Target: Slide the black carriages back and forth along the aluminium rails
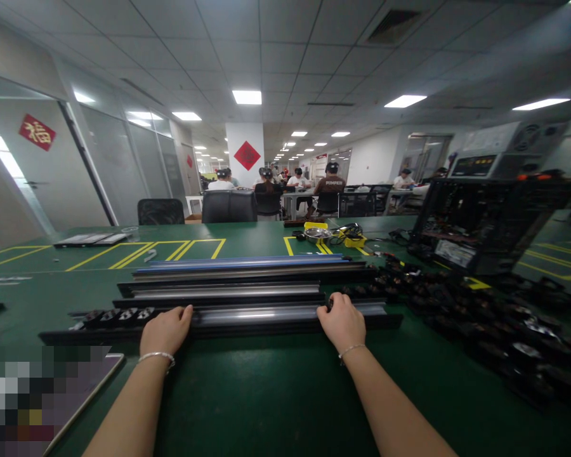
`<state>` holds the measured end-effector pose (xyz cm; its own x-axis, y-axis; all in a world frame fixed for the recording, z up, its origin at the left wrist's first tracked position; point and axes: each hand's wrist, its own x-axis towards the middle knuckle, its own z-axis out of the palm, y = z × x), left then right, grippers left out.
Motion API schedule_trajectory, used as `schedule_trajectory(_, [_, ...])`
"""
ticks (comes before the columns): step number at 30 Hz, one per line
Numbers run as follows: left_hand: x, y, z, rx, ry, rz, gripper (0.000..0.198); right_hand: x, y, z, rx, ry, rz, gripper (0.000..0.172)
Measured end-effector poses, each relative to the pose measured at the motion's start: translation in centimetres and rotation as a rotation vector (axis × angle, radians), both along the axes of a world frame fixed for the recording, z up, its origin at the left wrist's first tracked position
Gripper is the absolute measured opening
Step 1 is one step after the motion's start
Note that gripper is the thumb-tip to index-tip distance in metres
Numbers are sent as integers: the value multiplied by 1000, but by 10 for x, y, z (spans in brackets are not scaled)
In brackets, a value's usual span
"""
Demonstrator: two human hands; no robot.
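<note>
A long black channel rail point(257, 318) with a shiny grey inner strip lies across the table in front of me. Several small black-and-silver parts point(126, 315) sit in a row at its left end. My left hand point(164, 331) is closed over the rail beside that row, its fingertips hidden behind the rail. Over the rail's right portion, my right hand point(343, 322) pinches a small black part point(330, 304), mostly covered by the fingers. Behind lie more parallel rails, including a second black rail point(228, 290) and one with a blue edge point(247, 263).
A large pile of small black parts point(495, 324) spreads over the right side of the green table point(261, 393). An open computer case point(480, 222) stands behind it. A metal bowl point(318, 234) sits farther back, and a tablet-like device point(85, 393) lies at front left. People sit beyond.
</note>
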<state>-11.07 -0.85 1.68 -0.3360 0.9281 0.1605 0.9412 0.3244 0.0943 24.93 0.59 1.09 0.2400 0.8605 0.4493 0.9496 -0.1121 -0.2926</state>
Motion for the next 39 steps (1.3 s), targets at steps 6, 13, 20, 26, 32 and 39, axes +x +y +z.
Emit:
schedule_trajectory(6, [-3,0,0,-6,-11,2,59,12,2,3,-24,26,-58,22])
schedule_trajectory(13, [-2,-1,3,-9,-36,6,59,27,5,3,-52,65,-147,26])
schedule_trajectory(20, [-8,1,1,-4,-58,37,58,42,8,3,-128,110,-235,28])
schedule_trajectory(26, [-12,2,0,5,-41,49,56,62,11,-4,-117,80,-235,36])
schedule_trajectory(32, [-16,4,-3,12,-10,69,55,89,10,-6,-123,110,-259,41])
schedule_trajectory(39, [-14,4,-5,38,-22,74,49,97,11,-8,-106,148,-255,46])
